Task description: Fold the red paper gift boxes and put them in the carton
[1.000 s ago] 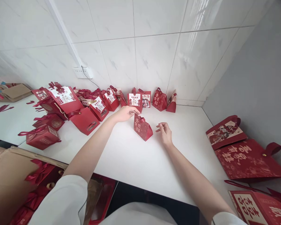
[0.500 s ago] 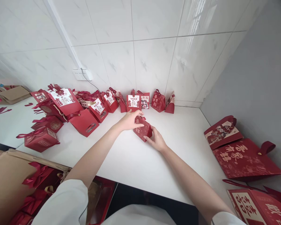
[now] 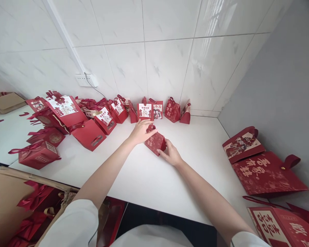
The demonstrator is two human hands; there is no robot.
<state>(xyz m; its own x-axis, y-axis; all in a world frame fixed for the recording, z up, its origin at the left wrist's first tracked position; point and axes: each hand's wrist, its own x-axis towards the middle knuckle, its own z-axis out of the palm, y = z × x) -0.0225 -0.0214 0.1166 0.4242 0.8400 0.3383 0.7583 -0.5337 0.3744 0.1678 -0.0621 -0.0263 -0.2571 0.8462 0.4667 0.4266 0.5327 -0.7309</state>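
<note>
Two hands meet at the small red gift box (image 3: 156,144) with gold characters, which sits on the white table (image 3: 134,178) before you, in front of the row of boxes by the wall. A second ago your right hand (image 3: 173,155) was apart from it; now its thumb lies on the sloping front and its fingers bend round the right end, half closed on the box. Your left thumb has shifted up to the top edge over the last half second, so the printed face shows a little more and the box seems steadied mainly from the right. Your left hand (image 3: 139,133) is spread, thumb and fingers apart around the ribbon loop (image 3: 151,127); whether it pinches anything cannot be told. Your right fingertips are hidden behind the box, and your left ones overlap the white-labelled box (image 3: 145,109), contact unclear. The frame cuts off the large red box (image 3: 290,223) at lower right.
</note>
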